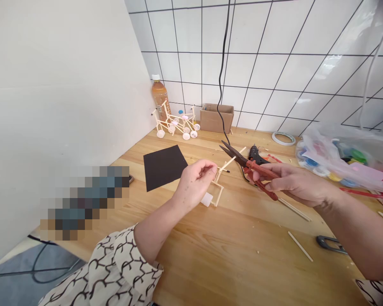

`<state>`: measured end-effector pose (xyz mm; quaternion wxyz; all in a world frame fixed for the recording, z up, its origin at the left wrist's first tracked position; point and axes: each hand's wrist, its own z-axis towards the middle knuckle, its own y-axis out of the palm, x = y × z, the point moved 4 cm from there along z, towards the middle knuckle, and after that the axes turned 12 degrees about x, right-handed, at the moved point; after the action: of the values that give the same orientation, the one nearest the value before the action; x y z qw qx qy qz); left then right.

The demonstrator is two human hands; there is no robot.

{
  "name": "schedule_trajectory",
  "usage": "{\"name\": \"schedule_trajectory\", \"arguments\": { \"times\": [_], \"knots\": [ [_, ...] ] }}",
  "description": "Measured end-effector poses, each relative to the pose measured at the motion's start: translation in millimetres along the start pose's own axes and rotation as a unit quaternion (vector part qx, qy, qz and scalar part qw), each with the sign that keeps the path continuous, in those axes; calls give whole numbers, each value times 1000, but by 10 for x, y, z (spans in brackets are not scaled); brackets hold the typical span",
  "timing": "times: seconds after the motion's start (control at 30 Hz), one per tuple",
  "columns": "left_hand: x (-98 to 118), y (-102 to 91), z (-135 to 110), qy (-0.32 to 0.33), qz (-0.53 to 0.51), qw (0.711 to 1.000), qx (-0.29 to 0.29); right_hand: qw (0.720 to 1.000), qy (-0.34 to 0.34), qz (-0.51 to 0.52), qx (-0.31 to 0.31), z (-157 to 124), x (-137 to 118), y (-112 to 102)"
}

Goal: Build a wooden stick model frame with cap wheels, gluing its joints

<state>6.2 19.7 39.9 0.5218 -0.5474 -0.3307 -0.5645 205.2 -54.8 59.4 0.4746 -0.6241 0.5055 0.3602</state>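
Note:
My left hand (193, 182) is closed in a pinch on a small wooden-stick frame (221, 192) shaped like part of a toy bicycle. A white piece (207, 199) sits at the frame's lower end. In my right hand (292, 182) are scissors (262, 172) with red handles and dark blades. The blades are parted and reach over a thin stick (241, 152) slanting up from the frame; whether they touch it I cannot tell. My left fingertips hide part of the frame.
Finished-looking stick bicycles (175, 123) stand at the back by a drink bottle (159, 95) and a cardboard box (216, 118). Black card (164, 166) lies left, a glue gun (257, 155) behind the scissors. Right are tape (283, 138), a plastic bag (341, 155), loose sticks (300, 245) and thread snips (331, 244).

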Motion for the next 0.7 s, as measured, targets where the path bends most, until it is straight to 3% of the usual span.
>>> {"name": "schedule_trajectory", "arguments": {
  "times": [0.7],
  "knots": [
    [2, 16, 1, 2, 19, 1000, -18, 999, 12, 18, -48, 126, 18, -10]
  ]
}}
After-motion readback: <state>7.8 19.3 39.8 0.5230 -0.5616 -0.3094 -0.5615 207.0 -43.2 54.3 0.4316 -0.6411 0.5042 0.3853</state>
